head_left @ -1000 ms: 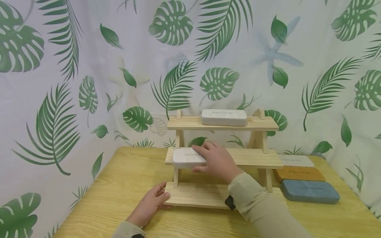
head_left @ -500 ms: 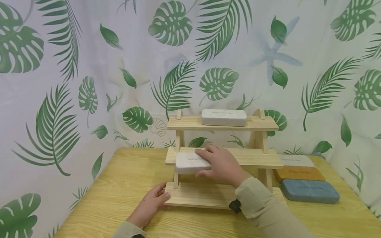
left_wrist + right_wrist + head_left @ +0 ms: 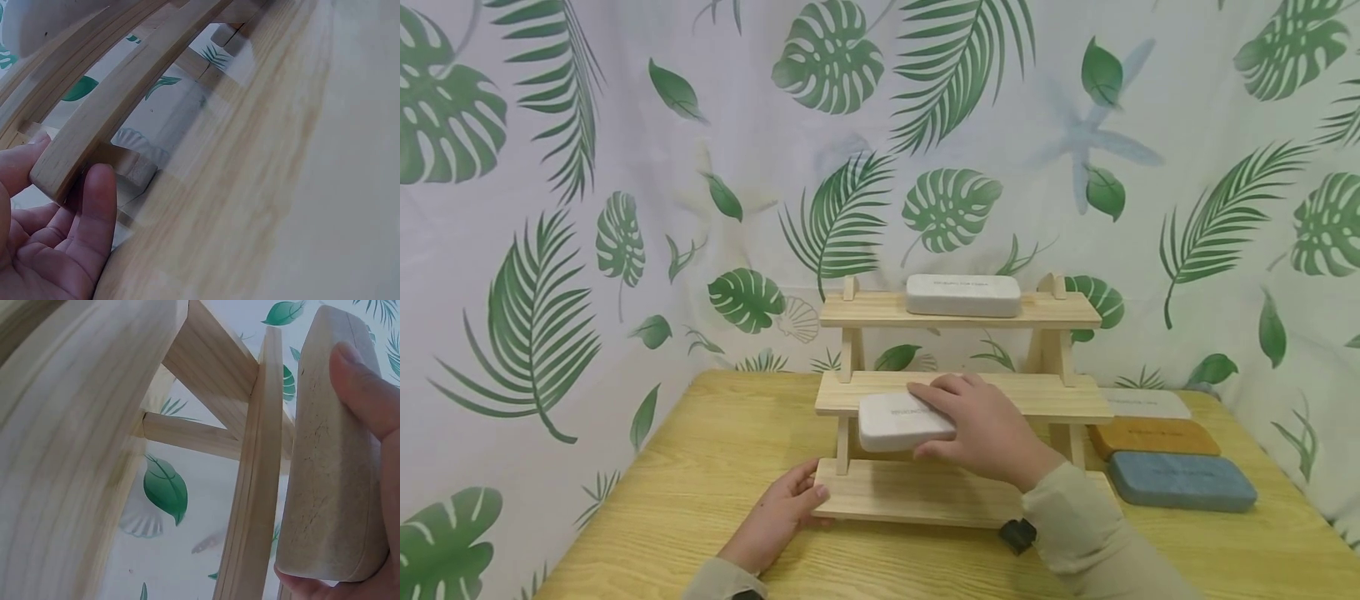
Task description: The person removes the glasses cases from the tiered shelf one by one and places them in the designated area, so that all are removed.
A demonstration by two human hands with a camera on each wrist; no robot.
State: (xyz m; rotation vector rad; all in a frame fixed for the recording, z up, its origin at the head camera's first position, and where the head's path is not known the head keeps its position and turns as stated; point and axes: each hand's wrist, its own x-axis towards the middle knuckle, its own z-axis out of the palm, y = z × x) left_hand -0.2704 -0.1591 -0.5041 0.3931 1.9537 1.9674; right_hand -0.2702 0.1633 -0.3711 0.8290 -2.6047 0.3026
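My right hand (image 3: 992, 432) grips a white glasses case (image 3: 897, 423) with printed lettering, holding it in front of the middle tier of a three-tier wooden display stand (image 3: 917, 492). In the right wrist view, the thumb (image 3: 353, 375) lies along the case (image 3: 328, 469), and a gap shows between the case and the nearest board. At the lower left, my left hand (image 3: 775, 517) pinches the left end of the bottom shelf. The left wrist view has its thumb and fingers on opposite faces of that shelf board (image 3: 119, 106). Another white glasses case (image 3: 964, 297) sits on the top tier.
To the right of the stand, a pale case (image 3: 1150, 406), an orange case (image 3: 1157, 438) and a blue case (image 3: 1182, 482) lie on the wooden table (image 3: 662, 483). A leaf-patterned curtain (image 3: 737, 100) hangs close behind the stand.
My right hand has carried the white glasses case down and to the right, from the left end of the middle tier. My left hand has stayed on the bottom shelf.
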